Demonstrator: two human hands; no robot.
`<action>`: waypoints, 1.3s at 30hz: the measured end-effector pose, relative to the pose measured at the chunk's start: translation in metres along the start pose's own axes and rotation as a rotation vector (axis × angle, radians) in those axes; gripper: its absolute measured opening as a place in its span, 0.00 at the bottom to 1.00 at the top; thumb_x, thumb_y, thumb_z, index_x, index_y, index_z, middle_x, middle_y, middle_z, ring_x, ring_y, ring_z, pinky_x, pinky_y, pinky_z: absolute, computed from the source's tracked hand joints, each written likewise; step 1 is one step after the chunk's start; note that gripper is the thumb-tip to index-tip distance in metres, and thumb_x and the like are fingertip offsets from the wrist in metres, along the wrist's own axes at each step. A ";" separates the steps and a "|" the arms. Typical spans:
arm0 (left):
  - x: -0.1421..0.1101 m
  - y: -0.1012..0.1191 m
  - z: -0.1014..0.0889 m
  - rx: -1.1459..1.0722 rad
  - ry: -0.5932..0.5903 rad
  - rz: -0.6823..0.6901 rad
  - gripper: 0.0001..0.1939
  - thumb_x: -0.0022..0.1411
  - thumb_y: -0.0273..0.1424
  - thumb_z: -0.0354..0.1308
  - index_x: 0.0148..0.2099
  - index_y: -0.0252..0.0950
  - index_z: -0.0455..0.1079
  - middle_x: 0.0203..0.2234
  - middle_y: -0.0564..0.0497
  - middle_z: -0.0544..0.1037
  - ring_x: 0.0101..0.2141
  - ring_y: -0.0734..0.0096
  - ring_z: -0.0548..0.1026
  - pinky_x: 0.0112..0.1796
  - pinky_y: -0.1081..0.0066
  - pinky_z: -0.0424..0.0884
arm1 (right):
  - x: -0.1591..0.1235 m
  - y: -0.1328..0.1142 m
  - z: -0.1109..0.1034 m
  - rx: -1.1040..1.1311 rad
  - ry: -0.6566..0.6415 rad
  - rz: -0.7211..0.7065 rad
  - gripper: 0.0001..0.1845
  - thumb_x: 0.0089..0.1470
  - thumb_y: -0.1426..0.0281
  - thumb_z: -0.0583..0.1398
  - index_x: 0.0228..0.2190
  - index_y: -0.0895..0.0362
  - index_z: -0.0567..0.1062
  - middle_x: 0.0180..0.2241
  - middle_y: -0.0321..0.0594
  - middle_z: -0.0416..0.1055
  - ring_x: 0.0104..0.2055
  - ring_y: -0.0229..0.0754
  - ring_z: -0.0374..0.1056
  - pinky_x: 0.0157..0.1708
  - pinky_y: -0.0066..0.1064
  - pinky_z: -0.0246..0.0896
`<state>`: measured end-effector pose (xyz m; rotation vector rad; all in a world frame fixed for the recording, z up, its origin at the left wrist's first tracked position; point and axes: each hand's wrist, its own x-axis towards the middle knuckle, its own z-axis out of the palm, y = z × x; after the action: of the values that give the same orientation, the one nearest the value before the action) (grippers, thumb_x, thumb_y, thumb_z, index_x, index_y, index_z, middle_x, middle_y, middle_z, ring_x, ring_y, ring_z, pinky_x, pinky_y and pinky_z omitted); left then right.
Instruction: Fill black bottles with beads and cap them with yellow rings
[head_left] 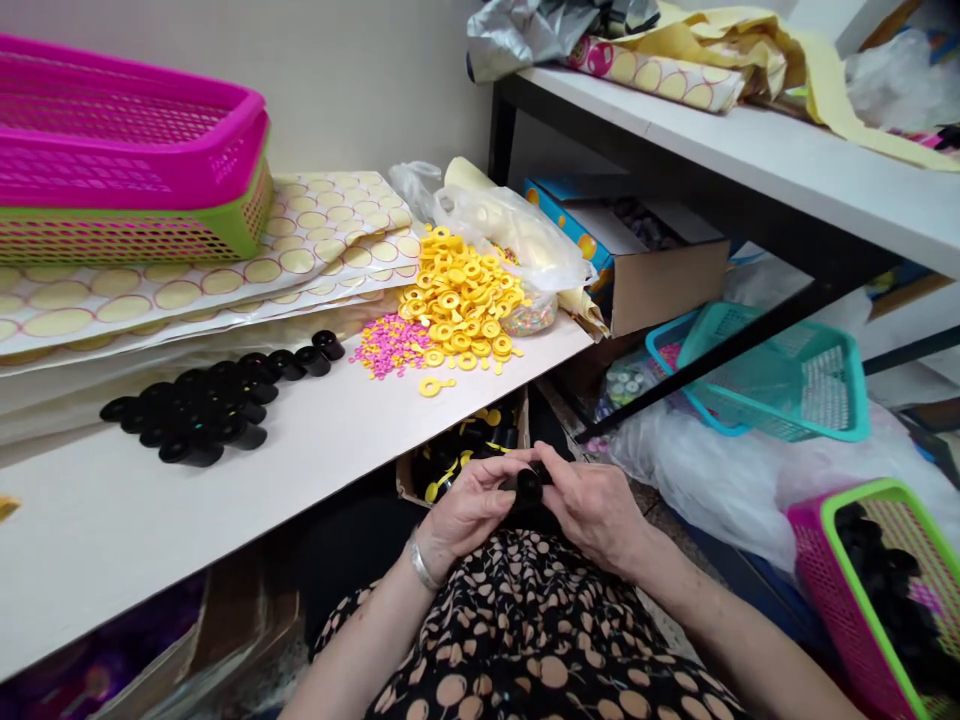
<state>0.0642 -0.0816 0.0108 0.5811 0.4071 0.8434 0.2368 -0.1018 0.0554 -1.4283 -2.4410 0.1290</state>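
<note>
Between my two hands, above my lap, is a small black cylindrical cup-like piece [529, 486] with a dark round opening facing me. My left hand [478, 497] has its thumb and fingers closed on one side of it. From the other side my right hand [592, 505] grips it, fingertips meeting the left ones near its top. Just beyond my hands stands a cardboard box [406, 480] of black pieces and yellow ring-shaped parts. On the table lie a heap of yellow rings with tabs [465, 300], tiny pink pieces [391, 345] and a cluster of black cylinders [202, 400].
Stacked pink and green baskets [135, 165] rest on printed sheets [322, 220] at the left. To the right are a black-legged table [750, 150], a teal basket [780, 370], and a pink-green basket [814, 550] holding black pieces. Plastic bags [697, 470] lie below.
</note>
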 end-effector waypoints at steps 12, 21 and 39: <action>-0.001 -0.001 -0.009 -0.125 -0.047 -0.057 0.15 0.41 0.27 0.67 0.36 0.32 0.75 0.52 0.42 0.67 0.46 0.57 0.70 0.45 0.63 0.67 | 0.008 -0.005 0.008 0.036 -0.104 -0.016 0.16 0.54 0.75 0.51 0.44 0.62 0.71 0.26 0.43 0.74 0.27 0.39 0.69 0.29 0.27 0.61; 0.004 -0.007 -0.014 -0.296 -0.067 -0.037 0.17 0.43 0.28 0.67 0.39 0.29 0.74 0.34 0.45 0.76 0.33 0.71 0.73 0.41 0.71 0.68 | 0.002 0.009 0.010 0.567 -0.141 0.142 0.20 0.57 0.66 0.53 0.52 0.54 0.64 0.27 0.34 0.74 0.25 0.36 0.68 0.27 0.25 0.60; 0.006 0.013 -0.010 0.106 0.134 -0.109 0.20 0.47 0.30 0.66 0.43 0.29 0.71 0.21 0.48 0.76 0.18 0.81 0.69 0.21 0.80 0.62 | 0.006 0.028 -0.016 0.623 -0.201 0.141 0.11 0.58 0.65 0.52 0.40 0.56 0.69 0.21 0.31 0.62 0.21 0.32 0.54 0.22 0.24 0.49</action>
<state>0.0546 -0.0667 0.0107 0.5967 0.6035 0.7615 0.2617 -0.0836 0.0654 -1.3283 -2.1438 1.0083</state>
